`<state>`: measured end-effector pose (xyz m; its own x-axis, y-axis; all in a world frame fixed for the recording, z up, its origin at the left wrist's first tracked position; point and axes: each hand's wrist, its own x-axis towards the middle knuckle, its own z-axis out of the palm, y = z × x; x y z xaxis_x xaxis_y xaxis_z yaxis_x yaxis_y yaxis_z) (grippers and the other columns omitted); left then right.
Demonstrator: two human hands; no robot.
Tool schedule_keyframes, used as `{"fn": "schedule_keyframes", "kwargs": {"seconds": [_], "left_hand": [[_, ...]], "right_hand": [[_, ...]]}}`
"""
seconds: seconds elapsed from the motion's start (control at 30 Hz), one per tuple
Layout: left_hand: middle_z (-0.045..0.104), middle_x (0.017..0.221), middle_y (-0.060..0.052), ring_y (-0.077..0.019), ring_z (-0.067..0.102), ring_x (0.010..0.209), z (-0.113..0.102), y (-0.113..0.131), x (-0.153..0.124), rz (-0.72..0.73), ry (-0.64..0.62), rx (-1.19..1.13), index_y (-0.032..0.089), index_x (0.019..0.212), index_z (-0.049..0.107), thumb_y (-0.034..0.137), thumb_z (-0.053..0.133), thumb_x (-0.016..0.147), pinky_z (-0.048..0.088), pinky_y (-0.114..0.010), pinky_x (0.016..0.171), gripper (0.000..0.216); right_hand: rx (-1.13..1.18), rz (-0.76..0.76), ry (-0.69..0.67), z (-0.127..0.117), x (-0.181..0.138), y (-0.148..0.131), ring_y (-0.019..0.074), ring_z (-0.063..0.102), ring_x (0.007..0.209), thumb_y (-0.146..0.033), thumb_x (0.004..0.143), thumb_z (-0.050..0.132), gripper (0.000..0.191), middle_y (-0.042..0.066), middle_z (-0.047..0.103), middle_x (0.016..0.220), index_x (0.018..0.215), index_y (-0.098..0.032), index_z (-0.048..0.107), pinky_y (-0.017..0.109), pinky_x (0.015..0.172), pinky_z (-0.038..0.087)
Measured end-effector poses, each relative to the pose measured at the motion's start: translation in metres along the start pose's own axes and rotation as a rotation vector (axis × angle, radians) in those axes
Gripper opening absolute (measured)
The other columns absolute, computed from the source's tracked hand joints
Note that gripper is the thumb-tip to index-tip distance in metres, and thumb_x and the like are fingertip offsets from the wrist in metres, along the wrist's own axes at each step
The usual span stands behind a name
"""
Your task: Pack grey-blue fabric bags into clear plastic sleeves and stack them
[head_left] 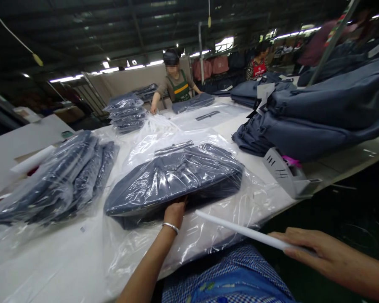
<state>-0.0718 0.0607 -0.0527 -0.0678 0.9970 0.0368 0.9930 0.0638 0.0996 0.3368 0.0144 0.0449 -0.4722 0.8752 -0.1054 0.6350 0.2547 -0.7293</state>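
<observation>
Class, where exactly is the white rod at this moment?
In the head view, the white rod is at the lower right, held by the person's right hand, its free tip close to the plastic-wrapped dark blue bag.

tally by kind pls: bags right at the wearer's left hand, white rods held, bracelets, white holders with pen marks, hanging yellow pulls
Dark blue bag: 1
White rod: 1
Bracelet: 1
Marked white holder: 1
Yellow pulls: 2
Total: 6
</observation>
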Motion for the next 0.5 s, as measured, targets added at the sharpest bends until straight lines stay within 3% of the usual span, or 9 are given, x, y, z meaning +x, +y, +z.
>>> {"fn": "schedule_keyframes", "kwargs": {"seconds": [0.1, 0.23, 0.33, 0.5], "left_hand": [[0.073, 0.079, -0.014, -0.0243, 0.07, 0.074, 0.0, 0.005, 0.002, -0.025, -0.012, 0.063, 0.02, 0.107, 0.072, 0.033, 0.038, 0.097, 0.052, -0.032, 0.068, 0.038], [0.07, 0.071, -0.015, -0.0246, 0.068, 0.069, -0.001, 0.008, 0.004, -0.012, 0.048, 0.08, 0.015, 0.087, 0.074, 0.032, 0.033, 0.097, 0.05, -0.033, 0.064, 0.045], [0.07, 0.083, -0.015, -0.0239, 0.068, 0.076, -0.007, 0.01, -0.003, 0.053, 0.152, 0.053, 0.016, 0.098, 0.071, 0.027, 0.037, 0.096, 0.052, -0.033, 0.069, 0.035], [0.067, 0.108, -0.01, -0.0205, 0.063, 0.104, -0.032, 0.012, -0.033, 0.206, 0.349, -0.059, 0.02, 0.101, 0.061, 0.023, 0.039, 0.096, 0.048, -0.035, 0.096, 0.023]], "right_hand": [[0.056, 0.01, -0.192, 0.001, 0.0, -0.009, 0.0269, 0.066, 0.106, -0.048, 0.089, 0.057, 0.037, 0.004, 0.072, 0.112, 0.12, -0.032, 0.069, 0.035, 0.094, 0.054], [0.122, 0.01, -0.199, 0.005, -0.002, -0.016, 0.0293, 0.064, 0.11, -0.046, 0.089, 0.057, 0.036, 0.005, 0.07, 0.118, 0.119, -0.032, 0.069, 0.039, 0.097, 0.052], [0.164, -0.018, -0.208, 0.009, -0.003, -0.014, 0.0285, 0.066, 0.108, -0.045, 0.089, 0.057, 0.035, 0.003, 0.07, 0.117, 0.12, -0.033, 0.068, 0.038, 0.096, 0.053], [0.18, -0.009, -0.239, 0.017, -0.003, -0.007, 0.0279, 0.063, 0.111, -0.045, 0.091, 0.054, 0.039, 0.003, 0.066, 0.125, 0.127, -0.032, 0.064, 0.037, 0.097, 0.05]]}}
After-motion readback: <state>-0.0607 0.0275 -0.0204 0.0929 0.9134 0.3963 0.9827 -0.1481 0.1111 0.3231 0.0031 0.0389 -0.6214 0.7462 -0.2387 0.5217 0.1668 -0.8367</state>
